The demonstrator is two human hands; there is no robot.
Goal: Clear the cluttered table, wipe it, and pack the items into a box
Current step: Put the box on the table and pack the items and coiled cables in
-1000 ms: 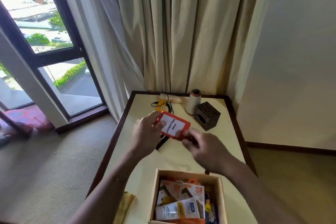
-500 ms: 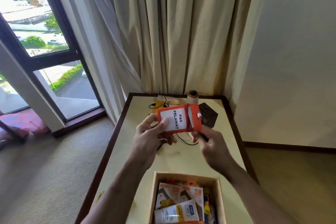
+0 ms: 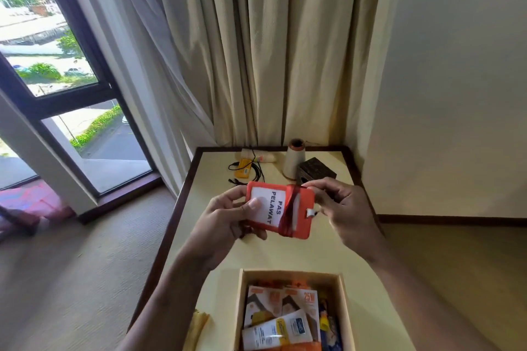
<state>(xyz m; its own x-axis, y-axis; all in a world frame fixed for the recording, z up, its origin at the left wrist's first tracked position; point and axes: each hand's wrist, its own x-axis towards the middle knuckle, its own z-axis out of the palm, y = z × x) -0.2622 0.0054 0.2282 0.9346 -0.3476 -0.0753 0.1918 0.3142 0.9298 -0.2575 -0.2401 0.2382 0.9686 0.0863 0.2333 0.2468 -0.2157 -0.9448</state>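
Hands, left hand (image 3: 228, 216) and right hand (image 3: 342, 208), grip orange badge holder (image 3: 281, 209) (lanyard-wrapped) between them.

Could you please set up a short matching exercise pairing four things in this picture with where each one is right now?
Things:
1. orange badge holder
2. thread cone
3. cardboard box
4. yellow cloth

Places:
A. near edge of the table, packed with packets
B. held above the table between the left hand and right hand
C. lying left of the box, at the bottom of the view
D. standing upright at the far end, beside a dark wooden cube

Pairs: 1-B, 2-D, 3-A, 4-C
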